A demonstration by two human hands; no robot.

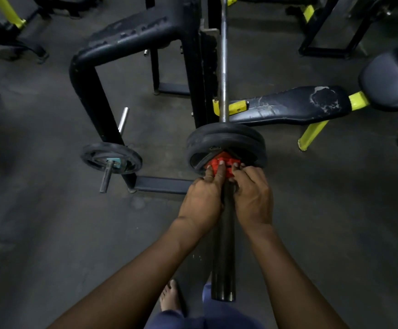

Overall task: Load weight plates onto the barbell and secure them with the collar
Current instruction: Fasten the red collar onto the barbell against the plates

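Observation:
The barbell point(223, 67) runs away from me on the bench rack, and its dark sleeve point(223, 257) points toward me. Two black weight plates point(226, 136) sit on the sleeve. A red collar point(224, 162) is on the sleeve right against the outer plate. My left hand point(201, 198) grips the collar's left side with fingers curled over it. My right hand point(252, 195) pinches the collar's right side. Much of the collar is hidden under my fingers.
A black plate point(111, 157) hangs on a storage peg of the dark rack frame point(91, 91) to the left. A worn bench pad point(288, 105) with yellow brackets lies to the right. My bare foot point(169, 298) stands on the grey floor below.

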